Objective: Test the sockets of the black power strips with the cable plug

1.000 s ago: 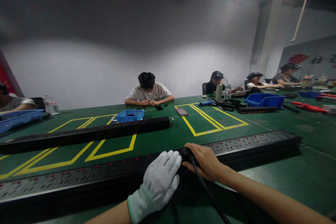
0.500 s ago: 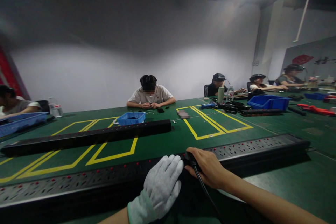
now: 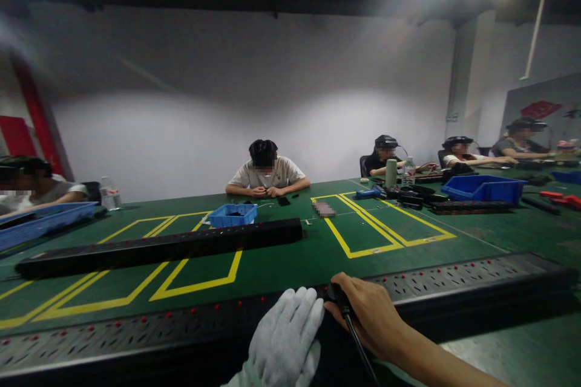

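Grey left-hand glove (image 3: 285,338), pale green cuff (image 3: 244,376), bare right hand (image 3: 373,316)

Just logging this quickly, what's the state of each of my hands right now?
Left hand: gloved, open, fingers outstretched over the long black power strip.
Right hand: bare, closed on the black plug of a cord.

"How does the left hand (image 3: 285,338) sit?"

"At bottom centre, gloved, back upward, its fingers (image 3: 296,308) straight, side by side, aimed up and slightly right."

"And the right hand (image 3: 370,313)?"

"Just right of it, bare, index finger (image 3: 344,283) bent, thumb (image 3: 334,312) beneath, closed in a grip."

"The arms?"

"The right forearm (image 3: 447,361) slants toward the lower right; the bottom edge cuts off the left wrist (image 3: 242,376)."
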The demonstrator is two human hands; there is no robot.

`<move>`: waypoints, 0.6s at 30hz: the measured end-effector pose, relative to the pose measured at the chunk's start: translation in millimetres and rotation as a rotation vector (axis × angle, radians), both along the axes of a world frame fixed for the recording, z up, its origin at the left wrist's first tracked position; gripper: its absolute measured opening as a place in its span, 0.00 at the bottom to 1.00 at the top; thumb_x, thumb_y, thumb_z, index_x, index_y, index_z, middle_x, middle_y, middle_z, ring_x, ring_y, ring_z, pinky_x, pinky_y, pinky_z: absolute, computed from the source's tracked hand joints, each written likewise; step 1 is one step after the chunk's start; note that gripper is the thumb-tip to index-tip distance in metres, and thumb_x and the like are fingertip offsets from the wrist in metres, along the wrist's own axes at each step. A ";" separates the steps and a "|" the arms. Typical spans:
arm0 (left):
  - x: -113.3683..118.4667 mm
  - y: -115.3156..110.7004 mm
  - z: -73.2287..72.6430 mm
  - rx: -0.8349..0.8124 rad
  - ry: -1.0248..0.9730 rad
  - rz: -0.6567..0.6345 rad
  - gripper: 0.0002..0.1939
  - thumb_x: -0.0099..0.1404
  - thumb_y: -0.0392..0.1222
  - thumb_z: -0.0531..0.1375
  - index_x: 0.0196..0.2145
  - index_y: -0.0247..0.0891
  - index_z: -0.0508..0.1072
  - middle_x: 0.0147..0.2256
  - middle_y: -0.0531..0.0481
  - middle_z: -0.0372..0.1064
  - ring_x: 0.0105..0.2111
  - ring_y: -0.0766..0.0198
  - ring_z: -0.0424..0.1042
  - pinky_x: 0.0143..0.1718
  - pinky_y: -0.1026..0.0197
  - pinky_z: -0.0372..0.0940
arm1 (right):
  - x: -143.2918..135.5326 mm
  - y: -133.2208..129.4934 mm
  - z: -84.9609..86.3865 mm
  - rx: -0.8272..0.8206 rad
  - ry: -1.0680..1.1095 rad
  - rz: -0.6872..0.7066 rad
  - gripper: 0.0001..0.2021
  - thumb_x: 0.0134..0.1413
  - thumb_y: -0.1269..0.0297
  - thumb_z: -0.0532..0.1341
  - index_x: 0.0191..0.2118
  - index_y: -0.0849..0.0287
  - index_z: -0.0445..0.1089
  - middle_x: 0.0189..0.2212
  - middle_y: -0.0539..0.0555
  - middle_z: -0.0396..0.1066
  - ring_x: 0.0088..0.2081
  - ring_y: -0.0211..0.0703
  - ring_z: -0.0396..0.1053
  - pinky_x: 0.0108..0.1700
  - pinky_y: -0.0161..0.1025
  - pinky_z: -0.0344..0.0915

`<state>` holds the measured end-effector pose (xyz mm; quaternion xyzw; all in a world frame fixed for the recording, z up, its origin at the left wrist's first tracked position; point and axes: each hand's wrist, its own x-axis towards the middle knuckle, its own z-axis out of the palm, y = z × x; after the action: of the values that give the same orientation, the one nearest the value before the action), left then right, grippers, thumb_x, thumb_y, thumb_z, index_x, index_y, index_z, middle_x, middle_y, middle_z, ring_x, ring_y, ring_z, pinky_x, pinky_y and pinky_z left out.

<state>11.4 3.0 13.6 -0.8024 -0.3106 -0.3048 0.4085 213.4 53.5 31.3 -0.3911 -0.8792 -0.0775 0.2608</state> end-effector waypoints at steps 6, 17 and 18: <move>1.2 10.4 -5.5 0.084 -0.003 0.021 0.21 0.54 0.36 0.53 0.46 0.30 0.71 0.45 0.38 0.70 0.46 0.50 0.69 0.45 0.51 0.66 | -8.1 8.1 4.0 0.049 -0.052 -0.067 0.09 0.56 0.56 0.56 0.36 0.56 0.60 0.31 0.52 0.70 0.26 0.42 0.70 0.24 0.34 0.51; -13.7 24.1 -8.5 0.093 -0.039 0.093 0.20 0.60 0.46 0.52 0.47 0.36 0.71 0.43 0.43 0.71 0.43 0.56 0.71 0.45 0.56 0.64 | -7.8 16.7 14.9 0.030 -0.167 -0.011 0.02 0.52 0.63 0.56 0.32 0.53 0.63 0.25 0.47 0.71 0.24 0.41 0.70 0.24 0.35 0.40; -14.1 23.9 -7.2 0.096 -0.014 0.099 0.20 0.60 0.46 0.52 0.47 0.36 0.71 0.43 0.43 0.72 0.43 0.57 0.71 0.45 0.56 0.64 | -7.1 16.3 15.8 0.032 -0.177 -0.010 0.03 0.52 0.63 0.55 0.32 0.54 0.63 0.25 0.47 0.71 0.24 0.41 0.69 0.24 0.35 0.40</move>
<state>-2.7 27.0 6.4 -0.7634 -0.3377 -0.3042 0.4590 206.3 69.8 47.0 -0.3831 -0.8955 -0.1270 0.1877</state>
